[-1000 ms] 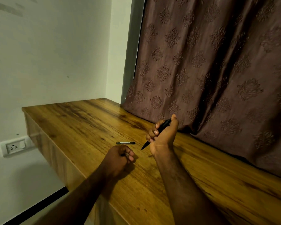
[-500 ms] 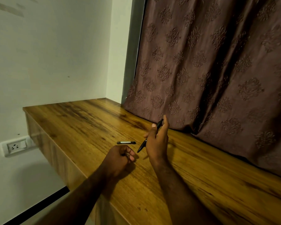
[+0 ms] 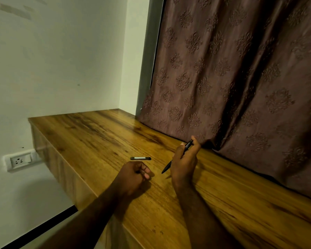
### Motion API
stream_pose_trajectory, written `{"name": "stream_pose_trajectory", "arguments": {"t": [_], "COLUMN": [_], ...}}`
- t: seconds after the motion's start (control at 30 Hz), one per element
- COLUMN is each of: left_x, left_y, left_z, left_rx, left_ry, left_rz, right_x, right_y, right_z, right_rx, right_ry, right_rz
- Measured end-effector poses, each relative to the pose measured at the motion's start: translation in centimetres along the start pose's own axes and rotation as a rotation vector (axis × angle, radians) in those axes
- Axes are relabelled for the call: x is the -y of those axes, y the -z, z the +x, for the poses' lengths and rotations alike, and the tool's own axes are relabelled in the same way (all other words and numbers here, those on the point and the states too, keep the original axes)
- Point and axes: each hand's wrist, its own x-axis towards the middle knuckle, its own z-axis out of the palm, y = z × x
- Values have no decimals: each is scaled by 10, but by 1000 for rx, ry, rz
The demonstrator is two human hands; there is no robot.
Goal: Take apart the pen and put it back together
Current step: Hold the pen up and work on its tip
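My right hand point(image 3: 184, 162) grips a slim black pen point(image 3: 187, 147), which slants from the thumb at upper right down to its pointed tip point(image 3: 164, 171) just above the wooden desk point(image 3: 90, 133). A short dark pen part point(image 3: 140, 158) with a pale band lies flat on the desk, beyond my left hand and left of the pen tip. My left hand point(image 3: 134, 174) rests on the desk with its fingers curled; something small and dark shows between them, too hidden to name.
A brown patterned curtain point(image 3: 232, 78) hangs along the desk's far right side and touches the wood. The desk's left edge drops off beside a white wall with a power socket point(image 3: 19, 160).
My right hand turned from a closed fist round the pen to a looser hold and moved slightly right, with the tip lower toward the desk. My left hand and the loose part stayed put.
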Motion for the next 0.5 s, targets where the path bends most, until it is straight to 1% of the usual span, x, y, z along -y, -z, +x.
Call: {"name": "stream_pose_trajectory", "arguments": {"t": [0.13,0.27,0.5], "left_x": [0,-1,2], "left_y": [2,1,4], "left_z": [1,0,3], "left_rx": [25,2,21], "left_ry": [16,27,40], "left_rz": [27,49,18], "right_x": [-1,-3,-5], "right_y": [-4,-2,-2], "right_z": [0,-5,-4], "right_rx": [45,86,103], "right_ry": [23,52,25], "right_rz": [-9,-39,-18]}}
